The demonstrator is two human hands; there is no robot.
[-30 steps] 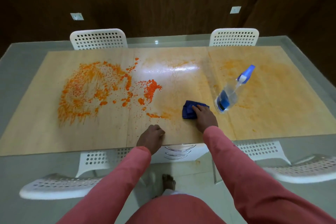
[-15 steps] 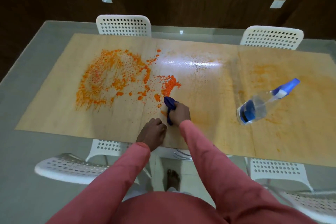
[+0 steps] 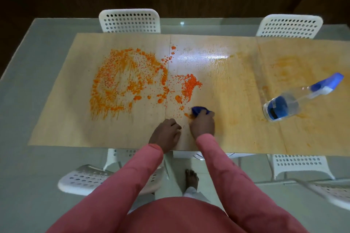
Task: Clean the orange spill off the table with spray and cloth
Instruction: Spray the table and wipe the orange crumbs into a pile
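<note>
- Since a second ago, my right hand (image 3: 202, 126) dragged the blue cloth (image 3: 198, 110) leftward across the desk (image 3: 56, 128); fingers clamped on it.
- Left hand (image 3: 166, 134) knuckles rest on desk, fingers curled, empty.
- Orange spill (image 3: 128, 81) lies at 10 o'clock; spray bottle (image 3: 295, 100) at 3.
- I'd press flat, sweep inward.

Dim room, glare on table (image 3: 202, 56), edges bowed

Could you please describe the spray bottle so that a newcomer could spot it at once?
On the wooden table top, look to the right side, away from the orange spill. The spray bottle stands there: clear plastic, blue label, blue and white trigger head, held by neither hand.
</note>
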